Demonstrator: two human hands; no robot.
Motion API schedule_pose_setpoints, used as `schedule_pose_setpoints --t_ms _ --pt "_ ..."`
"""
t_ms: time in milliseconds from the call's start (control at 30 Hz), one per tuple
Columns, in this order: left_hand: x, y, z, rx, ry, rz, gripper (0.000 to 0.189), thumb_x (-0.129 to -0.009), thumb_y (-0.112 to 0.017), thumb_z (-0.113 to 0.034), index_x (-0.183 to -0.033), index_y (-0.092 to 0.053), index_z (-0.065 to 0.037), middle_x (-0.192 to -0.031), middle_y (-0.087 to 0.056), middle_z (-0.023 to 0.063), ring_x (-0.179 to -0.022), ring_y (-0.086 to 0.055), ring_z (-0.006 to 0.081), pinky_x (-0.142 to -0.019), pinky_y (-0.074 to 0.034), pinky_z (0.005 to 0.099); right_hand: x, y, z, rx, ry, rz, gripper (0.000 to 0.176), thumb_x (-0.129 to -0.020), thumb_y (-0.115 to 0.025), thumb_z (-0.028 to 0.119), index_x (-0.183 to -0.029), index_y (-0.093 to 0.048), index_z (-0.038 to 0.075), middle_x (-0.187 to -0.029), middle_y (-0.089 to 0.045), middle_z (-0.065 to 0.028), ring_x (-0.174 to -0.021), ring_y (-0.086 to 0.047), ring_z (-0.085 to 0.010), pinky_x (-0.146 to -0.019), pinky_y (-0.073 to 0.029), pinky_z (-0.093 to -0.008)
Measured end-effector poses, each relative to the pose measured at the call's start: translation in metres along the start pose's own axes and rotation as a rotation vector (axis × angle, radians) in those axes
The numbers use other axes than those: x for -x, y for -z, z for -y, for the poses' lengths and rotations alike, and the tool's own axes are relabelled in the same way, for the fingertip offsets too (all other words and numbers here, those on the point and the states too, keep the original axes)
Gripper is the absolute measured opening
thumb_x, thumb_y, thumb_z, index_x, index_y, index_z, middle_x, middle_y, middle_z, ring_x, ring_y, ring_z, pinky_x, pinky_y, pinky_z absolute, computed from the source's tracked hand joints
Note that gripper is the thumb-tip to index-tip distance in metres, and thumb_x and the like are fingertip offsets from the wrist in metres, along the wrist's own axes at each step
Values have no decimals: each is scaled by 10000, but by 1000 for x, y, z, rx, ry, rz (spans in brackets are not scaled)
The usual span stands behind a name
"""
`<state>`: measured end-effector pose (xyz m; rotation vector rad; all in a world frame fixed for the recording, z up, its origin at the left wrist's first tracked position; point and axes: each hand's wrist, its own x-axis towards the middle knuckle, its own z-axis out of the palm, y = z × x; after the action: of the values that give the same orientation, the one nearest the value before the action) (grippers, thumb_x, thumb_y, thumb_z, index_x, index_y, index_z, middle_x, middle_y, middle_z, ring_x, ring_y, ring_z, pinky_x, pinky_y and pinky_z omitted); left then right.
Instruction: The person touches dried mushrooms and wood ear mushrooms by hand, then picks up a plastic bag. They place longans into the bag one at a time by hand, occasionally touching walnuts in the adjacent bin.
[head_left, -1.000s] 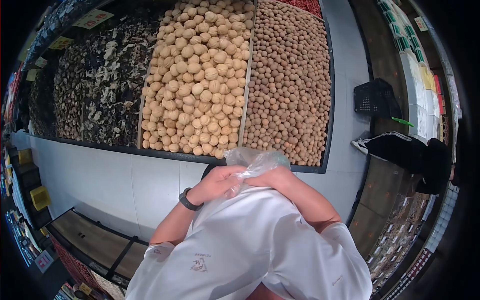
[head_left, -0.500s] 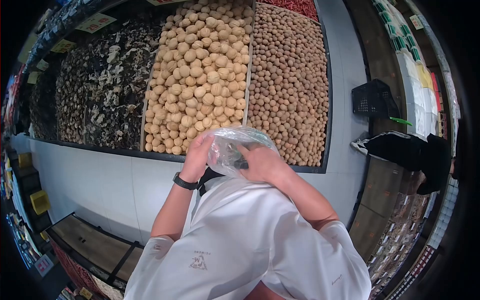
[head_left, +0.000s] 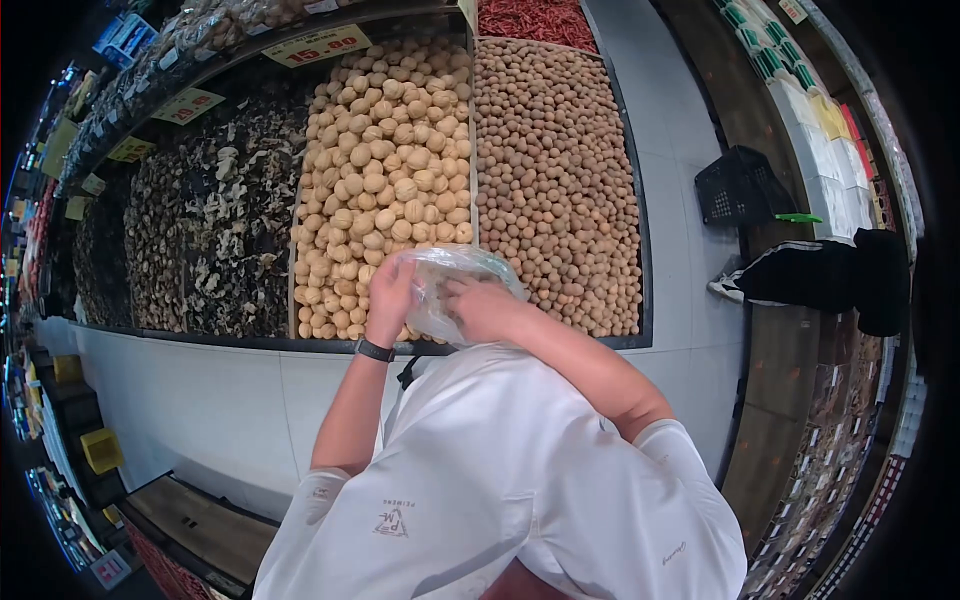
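A clear plastic bag is spread between my two hands, just over the front edge of the bulk bins. My left hand, with a dark band on the wrist, pinches the bag's left side. My right hand lies across the mouth of the bag, its curled fingers gripping the plastic; some fingertips are hard to make out. Right behind the bag are pale walnuts heaped in a bin. Small round brown dried fruits, probably longans, fill the bin to the right.
Dark dried fungus fills bins at left, under price signs. Dried red chillies are at the back. A black basket stands right, near a person in dark trousers. A low bench is at lower left.
The view has shifted, and more price signs show at the upper left. My right hand and the bag have moved slightly left relative to the bins. Both hands stay on the bag.
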<state>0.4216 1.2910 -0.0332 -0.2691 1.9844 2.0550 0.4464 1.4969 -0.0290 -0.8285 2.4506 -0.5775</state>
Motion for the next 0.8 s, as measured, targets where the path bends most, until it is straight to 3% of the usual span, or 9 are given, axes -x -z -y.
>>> schedule_pose_setpoints --t_ms 67,133,367,433,533,567,633,700,800 --pt "-1 -2 3 -32 9 15 253 -1088 -562 -205 -1207 -685 -20 -879 -673 -27 -695 -566 37 -594 -444 211 1 10 6 84 43 -20 531 -798 -724 240 -1319 -704 141 -1591 -434 -224 -1443 -452 -374 -1079 -484 -530" --pt "-2 -6 4 -25 -24 -7 254 -1088 -563 -207 -1205 -687 -19 -878 -675 -28 -680 -559 32 -568 -424 203 -2 18 10 91 -67 167 611 -764 -749 264 -1370 -692 208 -1670 -311 -203 -1539 -299 -372 -1138 -430 -551" --pt "-13 -15 7 -36 -86 -9 247 -1068 -579 -164 -1244 -659 -10 -886 -674 14 -590 -535 54 -477 -409 228 -5 12 5 201 -54 158 672 -748 -800 336 -1392 -669 196 -1666 -313 -192 -1524 -319 -393 -1147 -427 -559" --pt "-15 -13 9 -62 -120 -22 259 -1054 -607 -148 -1260 -648 3 -973 -702 31 -719 -617 80 -585 -494 240 4 17 8 142 -5 6 540 -805 -764 316 -1316 -699 154 -1558 -481 -177 -1400 -495 -365 -1060 -504 -505" --pt "-18 -15 12 -75 -192 -44 297 -1035 -639 -134 -1289 -625 21 -1079 -709 64 -913 -659 120 -786 -547 270 42 58 21 -129 12 -105 416 -844 -749 230 -1238 -706 102 -1363 -640 -137 -1192 -642 -328 -954 -554 -456" --pt "-19 -15 11 -76 -193 -36 297 -1035 -639 -134 -1289 -625 21 -1079 -709 64 -913 -659 120 -786 -547 270 53 58 14 -130 5 -110 416 -844 -749 230 -1238 -706 102 -1363 -640 -137 -1192 -642 -328 -954 -554 -456" --pt "-19 -15 7 -110 -166 -36 350 -1011 -675 -133 -1311 -604 32 -1143 -702 102 -1038 -652 152 -937 -523 301 83 55 -8 -362 82 -636 378 -852 -762 158 -1213 -693 64 -1233 -691 -113 -1066 -684 -321 -933 -559 -430" --pt "-19 -17 4 -170 -179 -45 364 -1002 -684 -138 -1314 -600 31 -1145 -699 109 -1035 -652 154 -930 -525 301 97 42 -42 -200 -137 -940 358 -847 -783 121 -1189 -699 57 -1207 -697 -113 -1086 -673 -317 -956 -553 -414" --pt "-18 -25 -2 -247 -214 -52 386 -985 -700 -140 -1315 -596 31 -1150 -693 122 -1035 -651 162 -922 -526 304 111 22 -81 -45 -497 -945 740 -793 -845 339 -1413 -556 57 -1482 -507 -191 -1372 -482 -378 -1096 -464 -488"
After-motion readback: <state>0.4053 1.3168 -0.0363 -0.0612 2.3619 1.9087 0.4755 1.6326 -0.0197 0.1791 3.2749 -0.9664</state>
